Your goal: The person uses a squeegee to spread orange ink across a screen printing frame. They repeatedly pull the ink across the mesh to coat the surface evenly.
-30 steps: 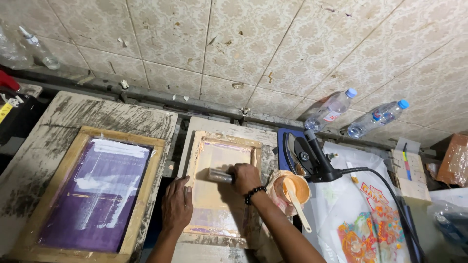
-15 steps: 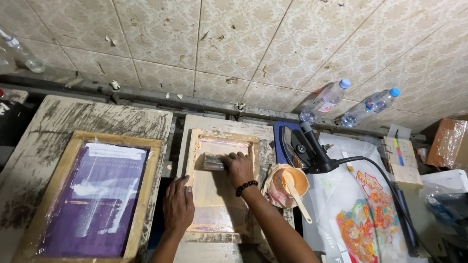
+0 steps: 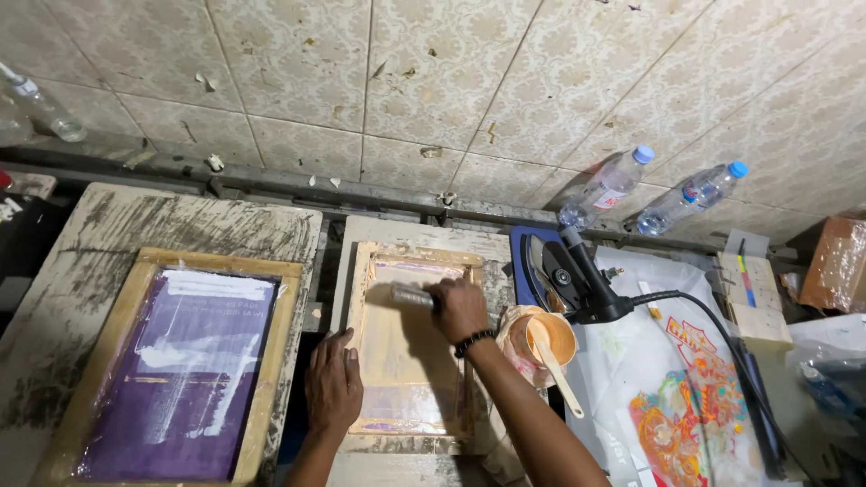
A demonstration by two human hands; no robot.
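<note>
Wooden screen frame (image 3: 408,347) at counter centre: left hand (image 3: 334,383) flat on its left edge to steady it; right hand (image 3: 458,307), grip closed on squeegee (image 3: 411,296) nr far end.

To your left, a second wooden frame with a purple screen (image 3: 185,370) lies flat on a stained work board (image 3: 117,234). Right of centre, an orange paint cup (image 3: 541,338) holds a pale stirring stick (image 3: 555,370). Just beyond it a black heat gun (image 3: 577,275) rests, cable trailing. 2 clear plastic bottles (image 3: 604,188) lean against the tiled wall (image 3: 433,81). A colourful printed sheet (image 3: 686,415) lies far right.
</note>
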